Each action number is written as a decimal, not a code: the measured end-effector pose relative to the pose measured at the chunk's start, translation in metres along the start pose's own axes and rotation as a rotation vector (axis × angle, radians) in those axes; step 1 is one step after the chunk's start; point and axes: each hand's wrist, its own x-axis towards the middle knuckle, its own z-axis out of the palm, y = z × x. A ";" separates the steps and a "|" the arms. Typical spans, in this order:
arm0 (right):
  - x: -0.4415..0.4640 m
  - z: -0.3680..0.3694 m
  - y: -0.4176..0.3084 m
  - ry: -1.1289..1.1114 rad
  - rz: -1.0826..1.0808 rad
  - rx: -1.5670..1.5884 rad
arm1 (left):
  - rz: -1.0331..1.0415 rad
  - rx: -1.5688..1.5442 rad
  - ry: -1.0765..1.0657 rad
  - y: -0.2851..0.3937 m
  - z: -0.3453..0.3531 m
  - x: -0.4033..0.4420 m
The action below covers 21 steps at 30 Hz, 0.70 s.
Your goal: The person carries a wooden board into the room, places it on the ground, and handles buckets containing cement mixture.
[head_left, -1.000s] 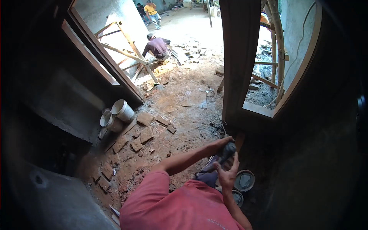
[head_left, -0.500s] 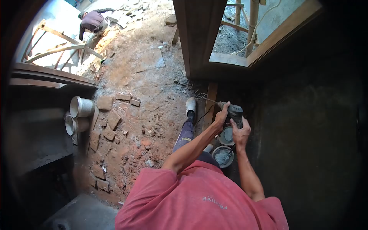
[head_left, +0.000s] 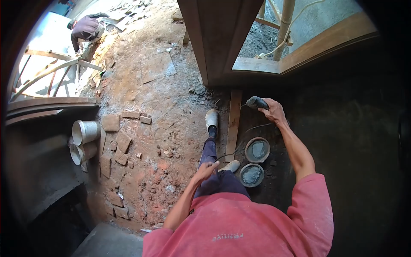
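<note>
The fingers of the right hand [head_left: 276, 112], right of centre in the upper half of the frame, are curled around one end of a dark power tool [head_left: 256, 102]. From those fingers the tool's body points left and slightly up, its long axis running nearly across the frame (a thin rod seems to show at its far end). Just beyond that end lies the upper part of a wooden plank [head_left: 233, 124], set almost upright in the frame, so tool and plank lie crosswise to each other.

The right hand is plainly the nearer one — it has the tool. The left hand [head_left: 205, 171] is well apart, at lower centre, its fingers drawn in narrow on a dark cord [head_left: 233, 153] that arcs up and right — whether it joins the tool, I cannot tell. Below the tool, right of the plank, sit two round containers [head_left: 257, 138] of grey paste.
</note>
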 end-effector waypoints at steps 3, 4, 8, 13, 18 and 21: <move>0.029 0.017 0.019 -0.062 -0.041 -0.039 | -0.027 -0.111 0.017 -0.005 -0.003 -0.006; 0.038 0.022 0.024 -0.061 -0.041 -0.043 | -0.026 -0.142 0.035 -0.005 -0.004 -0.007; 0.066 0.049 0.042 -0.160 -0.076 -0.136 | -0.025 -0.244 0.037 -0.015 -0.005 0.000; 0.101 0.071 0.051 -0.215 -0.072 -0.182 | -0.073 -0.338 0.022 -0.027 -0.002 0.004; 0.149 0.059 0.055 -0.188 -0.046 -0.400 | -0.101 -0.368 0.019 -0.024 -0.001 0.004; 0.162 0.060 0.059 -0.133 0.051 -0.467 | -0.069 -0.371 0.037 -0.036 -0.002 0.008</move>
